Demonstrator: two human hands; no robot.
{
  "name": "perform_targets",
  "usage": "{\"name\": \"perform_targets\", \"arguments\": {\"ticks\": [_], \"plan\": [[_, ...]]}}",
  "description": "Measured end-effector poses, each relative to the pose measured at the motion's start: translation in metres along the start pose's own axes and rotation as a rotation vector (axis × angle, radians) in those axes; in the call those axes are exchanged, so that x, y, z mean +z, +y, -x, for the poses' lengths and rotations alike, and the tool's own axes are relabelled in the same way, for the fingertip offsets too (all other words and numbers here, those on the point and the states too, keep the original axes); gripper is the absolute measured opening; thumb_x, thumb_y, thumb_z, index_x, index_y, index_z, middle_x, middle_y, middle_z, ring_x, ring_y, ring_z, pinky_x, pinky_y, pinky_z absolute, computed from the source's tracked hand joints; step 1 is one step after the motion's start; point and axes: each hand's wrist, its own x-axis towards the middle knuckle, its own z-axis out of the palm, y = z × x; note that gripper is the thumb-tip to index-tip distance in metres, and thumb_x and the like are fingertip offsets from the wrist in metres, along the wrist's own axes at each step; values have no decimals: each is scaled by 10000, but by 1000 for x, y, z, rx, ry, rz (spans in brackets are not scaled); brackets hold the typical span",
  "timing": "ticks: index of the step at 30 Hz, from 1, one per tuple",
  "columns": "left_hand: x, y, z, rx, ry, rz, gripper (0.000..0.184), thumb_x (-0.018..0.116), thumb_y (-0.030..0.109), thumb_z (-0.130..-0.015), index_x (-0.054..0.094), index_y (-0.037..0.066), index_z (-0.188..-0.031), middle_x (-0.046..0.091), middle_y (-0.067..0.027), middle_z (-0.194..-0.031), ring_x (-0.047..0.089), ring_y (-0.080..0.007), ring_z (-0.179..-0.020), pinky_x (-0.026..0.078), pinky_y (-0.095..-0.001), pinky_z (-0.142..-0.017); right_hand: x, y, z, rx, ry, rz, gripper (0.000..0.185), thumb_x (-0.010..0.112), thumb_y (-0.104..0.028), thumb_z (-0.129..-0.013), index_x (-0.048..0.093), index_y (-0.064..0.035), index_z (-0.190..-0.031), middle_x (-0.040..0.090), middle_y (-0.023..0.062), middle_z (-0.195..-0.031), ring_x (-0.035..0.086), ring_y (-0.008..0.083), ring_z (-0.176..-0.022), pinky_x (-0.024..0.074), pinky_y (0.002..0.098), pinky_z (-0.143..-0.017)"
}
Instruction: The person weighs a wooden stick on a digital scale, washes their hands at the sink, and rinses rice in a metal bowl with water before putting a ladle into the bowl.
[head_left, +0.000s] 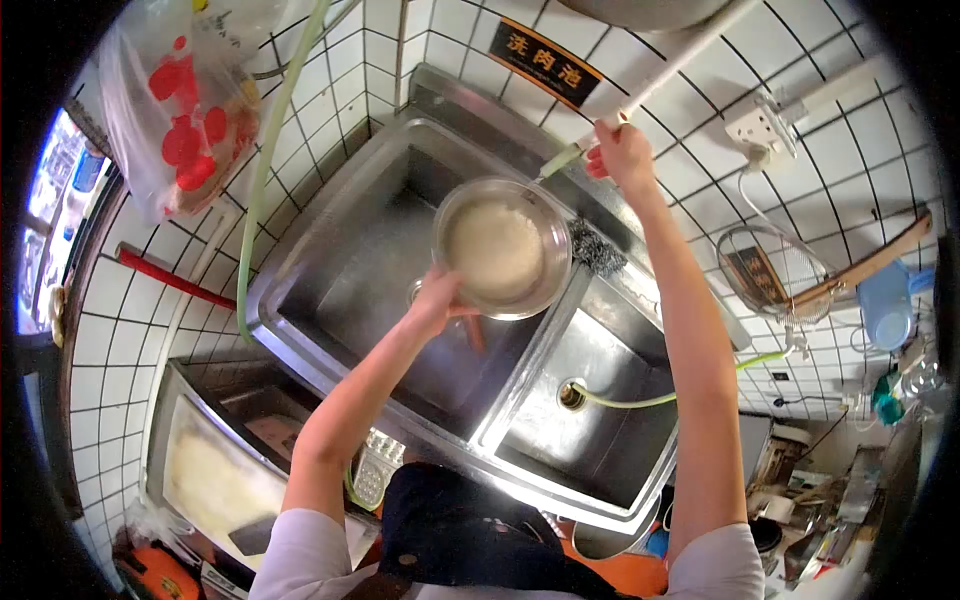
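Observation:
My left hand (437,303) grips the near rim of a round steel bowl (560,262), held over the large left sink basin (350,270). Pale grains that look like rice lie in cloudy liquid (497,250) inside the bowl. At the wall, my right hand (624,158) is closed around the tap handle; a bit of red shows at its fingers. A short pale green hose end (562,160) on the tap points down to the bowl's far rim. Beneath my left hand, a reddish-brown strip (474,333) shows in the basin; I cannot tell what it is.
A steel wool pad (598,248) sits on the sink ledge beside the bowl. In the smaller right basin (610,345), a green hose (640,402) runs to the drain. A wire strainer (775,262) and a socket (762,132) are on the right wall. A plastic bag (170,110) hangs left.

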Motion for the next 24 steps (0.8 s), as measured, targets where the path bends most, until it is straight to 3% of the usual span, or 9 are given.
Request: {"name": "perform_targets", "arguments": {"ticks": [1, 5, 7, 10, 13, 16, 19, 22, 24], "plan": [[1, -3, 3, 7, -33, -7, 446, 477, 95, -833, 303, -28, -1225, 553, -209, -1046, 653, -303, -808, 588, -410, -672, 3, 9, 14, -12, 31, -166, 382, 466, -349, -895, 604, 1, -828, 624, 257, -763, 619, 396, -657, 502, 460, -711], [29, -2, 39, -63, -73, -85, 419, 474, 147, -858, 346, -20, -1220, 562, -197, -1054, 651, -281, -803, 583, -389, -633, 40, 89, 110, -103, -355, 449, 315, 468, -296, -887, 569, -5, -950, 622, 237, -831, 617, 398, -772, 500, 456, -767], [44, -19, 52, -60, -4, -104, 410, 477, 176, -870, 367, -12, -1218, 567, -193, -1053, 649, -275, -803, 580, -385, -609, 64, 132, 155, -47, -92, 514, 333, 439, -257, -918, 581, 43, -899, 616, 220, -757, 619, 361, -614, 523, 438, -610], [51, -59, 55, -44, -96, -199, 422, 485, 211, -886, 372, -11, -1226, 570, -193, -1060, 645, -277, -837, 578, -390, -625, 100, 190, 183, -218, 31, 710, 339, 452, -293, -915, 573, 23, -937, 570, 283, -931, 608, 398, -781, 513, 484, -637], [71, -88, 69, -178, -85, -135, 439, 484, 235, -902, 354, -5, -1246, 571, -190, -1067, 641, -276, -858, 577, -391, -633, 85, 156, 213, -106, 37, 611, 382, 441, -318, -902, 515, 26, -1052, 524, 238, -1070, 570, 340, -963, 470, 459, -815], [93, -103, 85, -203, -135, -196, 453, 466, 255, -919, 336, -8, -1264, 566, -190, -1085, 636, -274, -886, 576, -393, -640, 66, 148, 250, -73, -201, 383, 313, 496, -274, -873, 554, -15, -1038, 554, 185, -1051, 579, 309, -911, 465, 437, -780], [106, -119, 96, -237, -134, -221, 458, 453, 265, -929, 328, -7, -1275, 581, -174, -1059, 645, -272, -847, 575, -391, -602, 30, 170, 283, -375, -349, 277, 254, 555, -249, -830, 595, -57, -992, 569, 143, -1031, 573, 297, -881, 460, 419, -745], [117, -131, 109, -197, -208, -284, 474, 471, 301, -925, 362, -9, -1266, 566, -173, -1083, 645, -262, -833, 572, -367, -548, -28, 162, 295, -578, -113, 247, 281, 603, -279, -782, 601, -67, -966, 579, 126, -998, 559, 284, -904, 453, 428, -764], [125, -145, 115, -245, -172, -312, 499, 510, 340, -911, 400, -2, -1257, 547, -176, -1125, 640, -245, -858, 568, -344, -527, -37, 179, 299, -529, -148, 581, 351, 597, -355, -800, 569, -64, -994, 582, 132, -998, 539, 282, -964, 435, 441, -818]]}}
